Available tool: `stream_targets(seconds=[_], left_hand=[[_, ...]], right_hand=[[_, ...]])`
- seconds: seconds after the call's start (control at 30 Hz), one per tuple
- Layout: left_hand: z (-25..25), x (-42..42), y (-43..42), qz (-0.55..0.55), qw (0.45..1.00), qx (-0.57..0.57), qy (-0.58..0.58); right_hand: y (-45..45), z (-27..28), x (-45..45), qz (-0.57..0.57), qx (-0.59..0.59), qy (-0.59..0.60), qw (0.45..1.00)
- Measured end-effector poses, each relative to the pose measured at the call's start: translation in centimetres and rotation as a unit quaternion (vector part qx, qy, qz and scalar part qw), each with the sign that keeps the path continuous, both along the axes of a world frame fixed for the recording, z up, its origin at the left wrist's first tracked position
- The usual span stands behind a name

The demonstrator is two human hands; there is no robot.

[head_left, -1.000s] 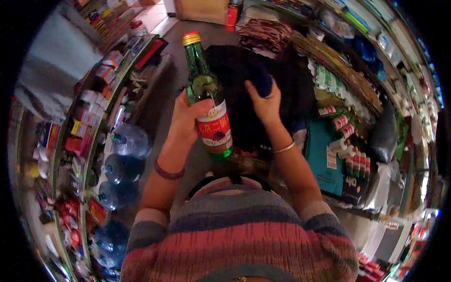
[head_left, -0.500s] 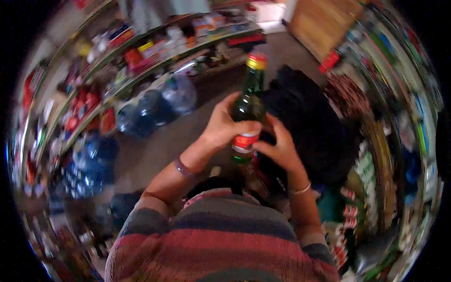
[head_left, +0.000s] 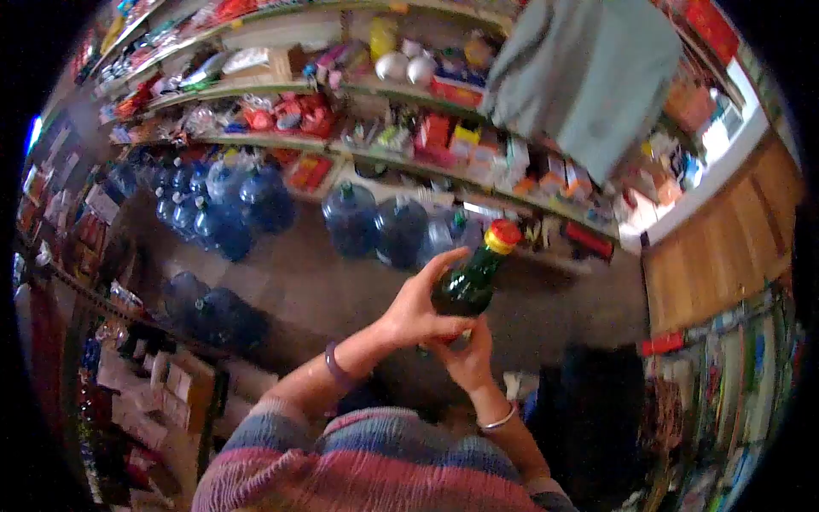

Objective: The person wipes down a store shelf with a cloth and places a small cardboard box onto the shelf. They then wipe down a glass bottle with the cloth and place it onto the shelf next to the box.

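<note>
Wrapping around the middle of a green glass bottle with a red and yellow cap (head_left: 467,286), the left hand (head_left: 422,305) has its thumb laid across the front and its fingers bent around the far side. The right hand (head_left: 467,357) is at the bottle's lower end, below the left thumb; its fingers are partly hidden there, so I cannot tell how firmly they close. The bottle tilts, cap up and to the right, over the grey floor (head_left: 299,299) in front of the striped knit top (head_left: 384,461). A small strip of red shows beneath the left thumb, but any writing on it is covered.

A purple bangle (head_left: 335,364) circles the left wrist and a thin silver-coloured bangle (head_left: 497,418) the right. Beyond the hands, large translucent blue plastic jugs (head_left: 348,220) stand along the foot of long metal-edged shelves (head_left: 388,158) packed with red, yellow and white packages, whose print is too small and blurred to read. A pale grey-blue cloth (head_left: 589,85) hangs over the shelves near a brown wooden panel (head_left: 725,239). Dark black fabric (head_left: 597,410) lies at lower right.
</note>
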State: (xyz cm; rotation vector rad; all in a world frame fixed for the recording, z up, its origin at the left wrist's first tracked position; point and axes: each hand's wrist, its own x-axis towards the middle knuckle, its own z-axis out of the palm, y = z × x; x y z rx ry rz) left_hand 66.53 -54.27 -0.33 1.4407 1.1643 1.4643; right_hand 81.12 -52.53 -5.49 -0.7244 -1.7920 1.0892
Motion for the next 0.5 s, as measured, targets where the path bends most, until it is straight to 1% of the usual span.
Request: stream_targets(seconds=[0.03, 0.07, 0.17, 0.2, 0.27, 0.3, 0.37, 0.43, 0.47, 0.5], left_hand=[[0.5, -2.5, 0.8, 0.015, 1.0, -0.008, -0.003], [-0.5, -4.5, 1.8, 0.024, 0.999, 0.004, -0.048], [-0.5, -12.1, 3.8, 0.119, 0.991, 0.035, 0.052], [-0.1, -14.2, 4.0, 0.159, 0.976, 0.068, 0.134], [1.1, -18.1, 5.2, 0.206, 0.962, 0.071, 0.165], [1.4, -19.6, 5.5, 0.226, 0.955, 0.068, 0.18], [1.8, -22.8, 7.1, 0.232, 0.955, 0.053, 0.179], [2.7, -25.9, 9.3, 0.253, 0.945, 0.046, 0.201], [3.7, -27.4, 10.6, 0.257, 0.943, 0.062, 0.204], [4.2, -28.7, 12.1, 0.257, 0.944, 0.081, 0.191]], right_hand=[[1.6, 0.6, -2.6, 0.016, 0.025, -0.003, 1.0], [3.0, 0.9, -4.8, 0.03, 0.047, -0.006, 0.998], [7.3, 0.7, -12.6, 0.078, 0.016, 0.005, 0.997], [8.5, 0.3, -14.7, 0.103, -0.005, 0.011, 0.995], [11.3, 0.2, -19.1, 0.15, -0.055, 0.019, 0.987], [12.0, 0.7, -21.0, 0.141, -0.034, 0.022, 0.989], [14.0, 3.1, -24.8, 0.116, 0.005, 0.032, 0.993], [16.9, 4.6, -27.7, 0.099, 0.085, -0.001, 0.991], [18.6, 5.4, -29.1, 0.09, 0.125, -0.019, 0.988], [20.3, 5.9, -30.5, 0.084, 0.151, -0.01, 0.985]])
